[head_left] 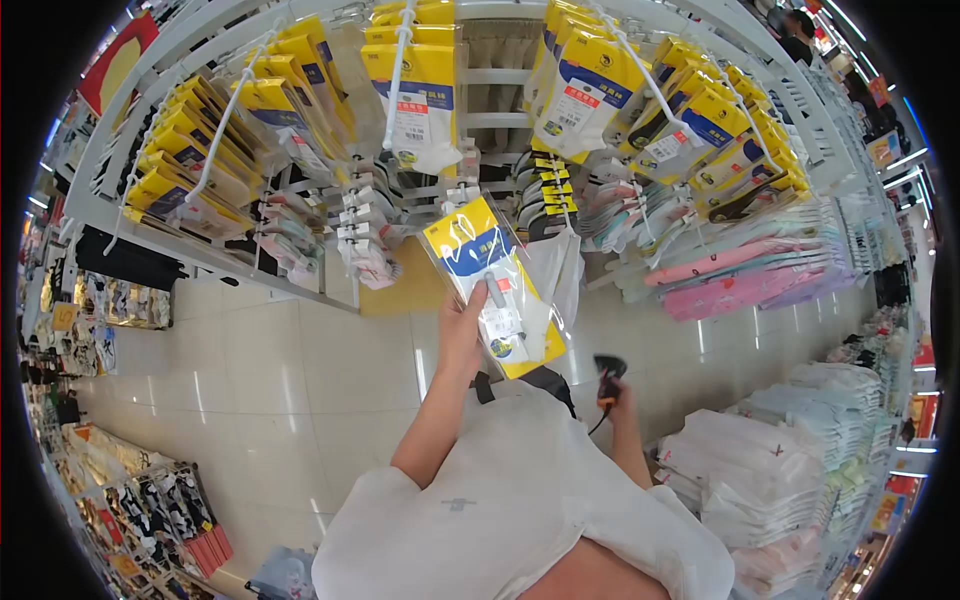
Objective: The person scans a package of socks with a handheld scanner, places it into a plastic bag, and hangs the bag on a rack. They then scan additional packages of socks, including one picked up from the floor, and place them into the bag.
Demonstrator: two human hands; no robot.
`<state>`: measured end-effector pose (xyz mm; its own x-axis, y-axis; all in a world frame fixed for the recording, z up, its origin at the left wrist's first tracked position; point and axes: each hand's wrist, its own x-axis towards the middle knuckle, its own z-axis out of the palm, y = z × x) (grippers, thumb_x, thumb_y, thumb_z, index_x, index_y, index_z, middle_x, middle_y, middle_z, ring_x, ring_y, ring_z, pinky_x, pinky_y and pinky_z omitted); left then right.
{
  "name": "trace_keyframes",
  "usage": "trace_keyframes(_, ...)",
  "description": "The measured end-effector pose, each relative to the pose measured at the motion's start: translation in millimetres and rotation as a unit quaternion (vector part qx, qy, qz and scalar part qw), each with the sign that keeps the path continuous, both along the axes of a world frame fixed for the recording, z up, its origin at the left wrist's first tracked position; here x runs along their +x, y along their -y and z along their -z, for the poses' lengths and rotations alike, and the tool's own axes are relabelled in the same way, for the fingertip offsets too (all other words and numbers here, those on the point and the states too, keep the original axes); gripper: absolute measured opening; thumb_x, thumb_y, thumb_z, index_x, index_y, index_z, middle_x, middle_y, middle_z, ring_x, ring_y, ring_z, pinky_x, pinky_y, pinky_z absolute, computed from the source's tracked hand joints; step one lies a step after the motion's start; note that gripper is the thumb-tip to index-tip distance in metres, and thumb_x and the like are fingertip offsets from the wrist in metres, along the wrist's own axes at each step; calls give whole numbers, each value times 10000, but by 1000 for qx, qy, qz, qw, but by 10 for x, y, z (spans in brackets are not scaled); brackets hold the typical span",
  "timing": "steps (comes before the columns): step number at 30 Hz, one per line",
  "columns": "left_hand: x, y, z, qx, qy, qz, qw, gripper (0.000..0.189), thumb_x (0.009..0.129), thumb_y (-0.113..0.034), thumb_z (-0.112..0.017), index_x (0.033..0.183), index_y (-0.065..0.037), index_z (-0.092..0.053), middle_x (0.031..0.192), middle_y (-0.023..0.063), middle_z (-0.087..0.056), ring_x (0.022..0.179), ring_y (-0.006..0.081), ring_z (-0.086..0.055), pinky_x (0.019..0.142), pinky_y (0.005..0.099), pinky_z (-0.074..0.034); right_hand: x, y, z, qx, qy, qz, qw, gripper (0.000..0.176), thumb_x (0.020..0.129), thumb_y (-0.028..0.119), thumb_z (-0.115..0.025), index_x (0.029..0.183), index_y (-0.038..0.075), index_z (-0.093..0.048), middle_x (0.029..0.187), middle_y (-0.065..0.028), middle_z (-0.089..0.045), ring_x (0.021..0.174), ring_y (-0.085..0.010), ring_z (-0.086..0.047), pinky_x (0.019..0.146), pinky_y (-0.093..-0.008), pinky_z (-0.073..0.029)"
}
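Note:
My left hand [462, 338] grips a packet of socks [465, 245] in front of my body, the thumb pressed on its face. The packet is clear plastic with a yellow and blue card, a white price label with a red top, and pale fabric inside. It is tilted, and part of its lower left side is hidden by the hand. Lower right, away from the packet, my right hand [622, 400] is wrapped round a black and orange barcode scanner [609, 368] with a dark cable. The scanner's head points up.
Similar yellow packets [410, 75] hang on white hooks [655, 85] of a rack ahead, with small clipped socks below. Folded pink garments [740, 285] are at right. Stacked white clothing [750, 460] stands lower right, and another display [150, 505] lower left. Tiled floor [250, 390] lies between.

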<state>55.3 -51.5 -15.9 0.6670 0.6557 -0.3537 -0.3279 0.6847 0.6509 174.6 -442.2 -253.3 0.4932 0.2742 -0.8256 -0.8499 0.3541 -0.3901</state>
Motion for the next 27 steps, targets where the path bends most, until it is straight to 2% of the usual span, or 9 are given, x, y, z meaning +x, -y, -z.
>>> trace_keyframes(2, 20, 26, -128, 12, 55, -16, 998, 251, 904, -76, -575, 1138, -6, -517, 1067, 69, -627, 957, 113, -594, 841, 275, -466, 204, -259, -868, 16, 193, -23, 981, 311, 845, 148, -528, 1139, 48, -522, 830, -57, -546, 659, -173, -528, 571, -301, -452)
trace_keyframes(3, 30, 35, -111, 27, 43, -14, 999, 239, 896, -67, -584, 1121, -8, -531, 1052, 64, -631, 944, 105, -593, 836, 267, -461, 232, -431, -1261, 45, 204, -17, 978, 330, 839, 145, -551, 1148, 39, -503, 852, -57, -537, 689, -163, -521, 590, -293, -450)
trace_keyframes(6, 79, 88, 8, 73, 10, -1, 997, 205, 871, -40, -613, 1071, -13, -575, 1007, 50, -644, 904, 82, -590, 820, 241, -447, 137, -878, -2006, -47, 305, -126, 943, 223, 809, 128, -639, 998, 30, -570, 760, -47, -563, 599, -135, -530, 523, -268, -429)
trace_keyframes(9, 122, 189, 156, 82, -9, 3, 997, 224, 849, -16, -631, 1067, -17, -580, 948, 31, -641, 839, 67, -579, 779, 226, -440, -225, -1149, -2181, -199, 332, -273, 880, 155, 758, 119, -723, 827, 40, -608, 730, -43, -603, 560, -96, -539, 494, -249, -418)
trace_keyframes(11, 146, 294, 104, 70, -18, -1, 997, 229, 839, -7, -640, 1060, -20, -583, 907, 15, -631, 791, 54, -558, 745, 216, -430, -483, -1372, -2307, -165, 334, -349, 860, 164, 745, 104, -733, 838, 23, -626, 791, -42, -633, 645, -72, -558, 574, -241, -450)
trace_keyframes(17, 92, 439, 241, 86, -39, 59, 994, 200, 850, -34, -638, 1042, -35, -584, 886, 0, -624, 743, 36, -531, 704, 202, -414, -622, -1543, -2242, -168, 457, -384, 784, 260, 735, 71, -731, 968, 3, -639, 825, -15, -654, 751, -62, -562, 686, -235, -461)
trace_keyframes(21, 83, 375, 471, 6, -31, 9, 999, 160, 905, -131, -589, 1036, -44, -567, 799, -19, -589, 681, 39, -500, 649, 204, -395, -581, -1398, -2211, -143, 383, -346, 845, 235, 734, 39, -728, 943, 5, -626, 784, -23, -636, 679, -81, -578, 620, -246, -474)
trace_keyframes(24, 153, 293, 139, -66, -37, -101, 992, 246, 964, -266, -478, 1041, -43, -549, 687, -30, -498, 585, 58, -431, 563, 220, -358, -529, -1272, -2194, -60, 357, -282, 888, 248, 724, 2, -723, 938, 16, -599, 721, -25, -607, 581, -107, -578, 523, -260, -475)
trace_keyframes(27, -69, 51, 455, -104, 145, 61, 982, 349, 976, -345, -406, 1071, -36, -538, 627, -18, -421, 520, 86, -374, 501, 239, -328, -518, -1227, -2275, -16, 347, -278, 895, 270, 714, -15, -722, 952, 14, -598, 703, -27, -605, 590, -102, -577, 523, -265, -474)
